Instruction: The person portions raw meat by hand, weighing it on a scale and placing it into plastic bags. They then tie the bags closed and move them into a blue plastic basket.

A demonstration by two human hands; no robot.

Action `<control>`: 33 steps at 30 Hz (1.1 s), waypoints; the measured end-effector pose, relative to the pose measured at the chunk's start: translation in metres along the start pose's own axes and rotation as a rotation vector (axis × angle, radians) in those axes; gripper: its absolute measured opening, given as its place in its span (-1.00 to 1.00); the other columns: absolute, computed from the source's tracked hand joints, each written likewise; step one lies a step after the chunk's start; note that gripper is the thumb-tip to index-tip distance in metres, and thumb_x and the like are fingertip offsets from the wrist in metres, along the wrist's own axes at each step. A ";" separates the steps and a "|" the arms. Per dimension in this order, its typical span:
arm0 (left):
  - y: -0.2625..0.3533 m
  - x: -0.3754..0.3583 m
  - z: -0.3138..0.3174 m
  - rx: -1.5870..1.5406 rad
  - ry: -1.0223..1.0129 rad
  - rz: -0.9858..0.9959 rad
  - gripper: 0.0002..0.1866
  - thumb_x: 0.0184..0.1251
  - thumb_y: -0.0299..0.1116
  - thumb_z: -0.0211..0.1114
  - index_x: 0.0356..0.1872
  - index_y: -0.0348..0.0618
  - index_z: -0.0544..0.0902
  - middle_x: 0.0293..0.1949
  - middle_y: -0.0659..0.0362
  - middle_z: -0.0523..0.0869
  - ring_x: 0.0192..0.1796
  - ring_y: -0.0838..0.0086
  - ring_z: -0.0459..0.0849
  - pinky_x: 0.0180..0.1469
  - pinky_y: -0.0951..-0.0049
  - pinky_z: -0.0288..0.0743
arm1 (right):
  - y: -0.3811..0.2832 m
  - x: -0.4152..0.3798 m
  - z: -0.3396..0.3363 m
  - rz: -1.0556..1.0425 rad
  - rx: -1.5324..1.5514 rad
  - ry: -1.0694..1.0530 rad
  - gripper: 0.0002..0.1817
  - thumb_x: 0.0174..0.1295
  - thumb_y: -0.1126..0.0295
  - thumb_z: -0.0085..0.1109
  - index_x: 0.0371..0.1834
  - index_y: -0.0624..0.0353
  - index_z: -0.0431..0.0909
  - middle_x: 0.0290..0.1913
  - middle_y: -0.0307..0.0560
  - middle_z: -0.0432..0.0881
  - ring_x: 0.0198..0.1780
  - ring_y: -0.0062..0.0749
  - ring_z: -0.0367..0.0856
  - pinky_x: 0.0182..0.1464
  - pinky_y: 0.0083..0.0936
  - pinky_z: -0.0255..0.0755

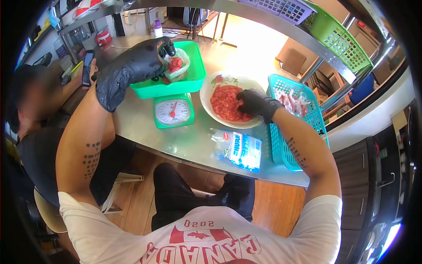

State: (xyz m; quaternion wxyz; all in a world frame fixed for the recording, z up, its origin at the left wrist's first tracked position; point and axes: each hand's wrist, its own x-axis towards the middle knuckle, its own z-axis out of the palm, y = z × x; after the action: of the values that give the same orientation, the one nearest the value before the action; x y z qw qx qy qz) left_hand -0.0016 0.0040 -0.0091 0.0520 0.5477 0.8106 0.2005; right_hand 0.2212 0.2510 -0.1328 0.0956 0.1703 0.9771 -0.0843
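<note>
My left hand (151,57), in a black glove, is closed on a clear plastic bag (185,66) with red meat (176,64) in it. It holds the bag over a green tray (149,91), which rests on a green kitchen scale (174,111) with a round dial. In a white floral bowl (206,108) lies a heap of chopped red meat (226,103). My right hand (256,104), also black-gloved, reaches into the bowl's right side, its fingers curled into the meat and the tips partly hidden.
A blue-and-white packet of plastic bags (244,151) lies near the table's front edge. To the right stands a turquoise basket (281,147) with filled bags (293,103). Purple (281,9) and green (340,39) baskets sit on the shelf above. Another person (39,114) sits at left, holding a phone (88,67).
</note>
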 end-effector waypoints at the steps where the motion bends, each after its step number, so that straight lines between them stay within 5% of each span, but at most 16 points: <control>1: 0.001 -0.001 0.000 0.000 0.001 -0.001 -0.62 0.05 -0.36 0.26 -0.05 -0.18 0.50 -0.33 0.19 0.61 -0.38 0.57 0.58 -0.31 0.51 0.49 | 0.009 0.005 0.006 -0.001 0.000 0.000 -0.62 -0.09 0.30 0.25 -0.14 0.16 0.62 -0.26 0.10 0.65 -0.26 -0.07 0.64 -0.10 -0.29 0.48; 4: 0.004 -0.005 -0.003 -0.308 -0.067 -0.079 -0.67 0.06 -0.42 0.23 -0.10 -0.20 0.52 -0.37 0.22 0.63 -0.45 0.59 0.58 -0.34 0.57 0.49 | 0.025 0.009 -0.004 -0.238 -0.021 0.159 -0.66 -0.10 0.38 0.26 -0.19 0.20 0.63 -0.30 0.07 0.66 -0.33 -0.21 0.64 -0.18 -0.36 0.50; 6: 0.005 -0.002 -0.006 -0.281 -0.064 -0.063 -0.77 0.09 -0.48 0.19 -0.18 -0.23 0.58 -0.40 0.24 0.64 -0.49 0.61 0.57 -0.36 0.59 0.50 | 0.019 -0.001 -0.032 0.039 0.583 -0.112 -0.72 -0.07 0.47 0.21 -0.22 0.23 0.64 -0.37 -0.04 0.65 -0.36 -0.43 0.61 -0.24 -0.50 0.51; 8: -0.004 0.003 -0.004 -0.292 -0.030 -0.069 -0.79 0.11 -0.48 0.19 -0.20 -0.23 0.61 -0.37 0.23 0.65 -0.48 0.62 0.58 -0.35 0.60 0.51 | 0.029 -0.001 -0.033 0.002 0.666 -0.091 -0.75 -0.03 0.48 0.20 -0.23 0.25 0.64 -0.39 -0.10 0.63 -0.37 -0.56 0.56 -0.26 -0.60 0.49; 14: -0.011 0.005 0.000 -0.417 -0.010 -0.070 -0.75 0.15 -0.45 0.21 -0.13 -0.21 0.65 -0.30 0.20 0.67 -0.42 0.62 0.59 -0.34 0.59 0.52 | 0.036 0.002 -0.021 0.058 0.688 -0.039 -0.68 -0.02 0.40 0.26 -0.15 0.23 0.62 -0.31 -0.10 0.64 -0.32 -0.52 0.57 -0.21 -0.57 0.49; 17: 0.001 0.002 -0.006 -0.387 -0.049 -0.085 -0.74 0.17 -0.43 0.22 -0.10 -0.20 0.65 -0.28 0.19 0.67 -0.41 0.62 0.59 -0.34 0.59 0.52 | 0.011 -0.002 -0.013 0.012 0.351 -0.004 -0.54 -0.08 0.27 0.31 -0.07 0.22 0.57 -0.21 0.07 0.65 -0.16 -0.23 0.62 -0.08 -0.37 0.49; 21: -0.001 0.000 -0.004 -0.328 -0.001 -0.069 -0.73 0.18 -0.41 0.23 -0.09 -0.20 0.64 -0.28 0.19 0.68 -0.40 0.63 0.60 -0.34 0.59 0.53 | 0.002 0.007 0.003 -0.029 0.067 0.110 -0.64 -0.08 0.32 0.25 -0.16 0.18 0.61 -0.16 0.19 0.61 -0.12 0.03 0.59 -0.05 -0.29 0.48; 24: -0.001 0.001 -0.006 -0.367 -0.078 -0.037 -0.73 0.18 -0.39 0.24 -0.09 -0.19 0.64 -0.23 0.19 0.67 -0.40 0.63 0.60 -0.34 0.60 0.53 | 0.013 0.013 -0.002 -0.152 0.078 0.170 -0.74 -0.05 0.39 0.18 -0.25 0.18 0.64 -0.20 0.15 0.63 -0.18 -0.02 0.62 -0.06 -0.34 0.48; 27: 0.001 0.000 -0.009 -0.324 -0.085 -0.064 -0.72 0.17 -0.37 0.26 -0.09 -0.19 0.64 -0.17 0.19 0.65 -0.40 0.63 0.60 -0.33 0.60 0.53 | 0.015 0.005 -0.035 0.037 0.602 0.007 -0.78 -0.02 0.45 0.16 -0.27 0.20 0.66 -0.27 0.02 0.66 -0.22 -0.38 0.63 -0.09 -0.48 0.50; 28: 0.000 0.001 -0.009 -0.326 -0.084 -0.064 -0.72 0.17 -0.37 0.26 -0.09 -0.19 0.64 -0.17 0.19 0.65 -0.40 0.63 0.60 -0.33 0.60 0.53 | 0.015 0.003 -0.042 -0.085 0.643 0.079 -0.78 0.02 0.47 0.17 -0.24 0.24 0.65 -0.28 -0.03 0.65 -0.20 -0.46 0.60 -0.09 -0.56 0.50; 33: 0.002 -0.002 -0.006 -0.401 -0.050 -0.073 -0.68 0.13 -0.37 0.27 -0.07 -0.24 0.62 -0.14 0.15 0.62 -0.36 0.62 0.60 -0.33 0.61 0.53 | 0.015 -0.004 -0.055 -0.097 1.142 0.037 -0.78 0.10 0.48 0.16 -0.17 0.25 0.61 -0.30 -0.12 0.65 -0.27 -0.52 0.60 -0.14 -0.57 0.50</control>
State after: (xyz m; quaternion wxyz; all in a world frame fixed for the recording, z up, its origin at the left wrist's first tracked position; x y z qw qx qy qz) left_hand -0.0010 0.0008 -0.0036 0.1873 0.5017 0.7721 0.3422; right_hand 0.2210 0.2743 -0.0808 -0.0329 0.1513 0.7848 -0.6001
